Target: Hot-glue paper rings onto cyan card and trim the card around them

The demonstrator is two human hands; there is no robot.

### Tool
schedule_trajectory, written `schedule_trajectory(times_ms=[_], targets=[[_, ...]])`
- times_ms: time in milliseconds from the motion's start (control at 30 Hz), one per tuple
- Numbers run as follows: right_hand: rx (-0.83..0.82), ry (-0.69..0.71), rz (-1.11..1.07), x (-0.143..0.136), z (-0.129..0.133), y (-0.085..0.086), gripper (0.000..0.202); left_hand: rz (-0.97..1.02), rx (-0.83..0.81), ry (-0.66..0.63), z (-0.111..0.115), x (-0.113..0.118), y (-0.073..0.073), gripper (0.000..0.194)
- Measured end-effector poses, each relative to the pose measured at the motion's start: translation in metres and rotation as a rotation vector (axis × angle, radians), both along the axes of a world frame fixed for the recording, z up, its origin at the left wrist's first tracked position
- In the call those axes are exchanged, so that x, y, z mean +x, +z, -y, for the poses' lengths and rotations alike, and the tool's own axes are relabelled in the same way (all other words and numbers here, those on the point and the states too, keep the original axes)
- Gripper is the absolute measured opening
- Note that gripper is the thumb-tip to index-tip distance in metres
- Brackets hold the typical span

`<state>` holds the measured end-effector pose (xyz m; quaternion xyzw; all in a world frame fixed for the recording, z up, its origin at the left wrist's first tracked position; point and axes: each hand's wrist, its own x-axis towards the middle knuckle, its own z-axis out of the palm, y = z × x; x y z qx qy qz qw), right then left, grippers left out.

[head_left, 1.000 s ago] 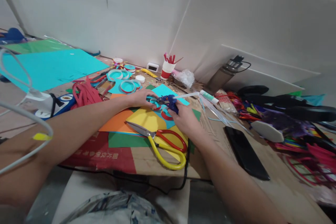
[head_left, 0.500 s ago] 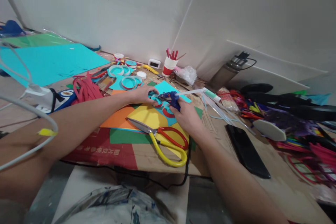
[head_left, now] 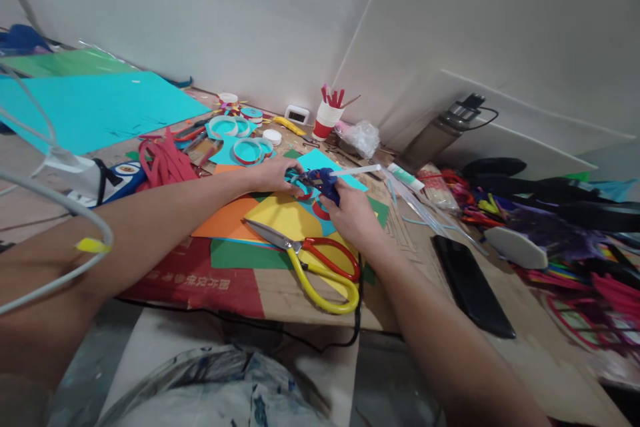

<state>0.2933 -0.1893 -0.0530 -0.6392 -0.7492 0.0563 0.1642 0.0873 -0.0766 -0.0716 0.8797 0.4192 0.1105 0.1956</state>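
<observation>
My right hand (head_left: 350, 210) is wrapped round a blue hot glue gun (head_left: 327, 185) with a clear glue stick (head_left: 357, 172) poking out of its back. The gun's nozzle points left at a blue paper piece with red-edged curled strips (head_left: 321, 210). My left hand (head_left: 275, 175) closes its fingers on the far left side of that piece; the fingertips are partly hidden. Below lie yellow (head_left: 280, 217) and orange paper sheets (head_left: 207, 219). Scissors with red and yellow handles (head_left: 295, 253) rest on the sheets, nearer to me.
Blue paper shapes with rings (head_left: 247, 151) lie behind my left hand, beside red strips (head_left: 167, 167). A cup of red sticks (head_left: 327, 117) and a bottle (head_left: 443, 130) stand at the back. A black phone (head_left: 473, 287) lies right; a white cable (head_left: 100, 220) hangs left.
The glue gun's nozzle has moved slightly left and up along the paper piece, its glue stick tilting more upward. The left hand still holds the piece. The view has shifted slightly.
</observation>
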Motion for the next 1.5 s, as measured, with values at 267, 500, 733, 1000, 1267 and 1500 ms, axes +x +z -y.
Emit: schedule_trajectory(times_ms=[267, 500, 733, 1000, 1267, 1500], targets=[[-0.019, -0.03, 0.093, -0.001, 0.001, 0.003, 0.026, 0.024, -0.01, -0.007, -0.001, -0.002, -0.002, 0.066], [-0.032, -0.063, 0.194, 0.001, 0.012, 0.011, 0.025, 0.017, -0.023, -0.017, 0.002, -0.003, 0.002, 0.067], [-0.01, -0.059, 0.16, 0.001, 0.023, 0.02, 0.024, 0.029, -0.047, -0.036, 0.001, -0.003, 0.001, 0.069], [-0.019, -0.046, 0.137, -0.001, 0.015, 0.014, 0.022, 0.017, -0.039, -0.005, 0.008, -0.001, 0.007, 0.071], [-0.022, -0.047, 0.238, -0.006, 0.019, 0.017, 0.024, 0.039, -0.02, -0.064, -0.001, -0.002, 0.0, 0.067], [0.012, -0.047, 0.147, -0.001, 0.025, 0.021, 0.025, 0.069, -0.072, -0.048, 0.004, -0.004, 0.005, 0.072]])
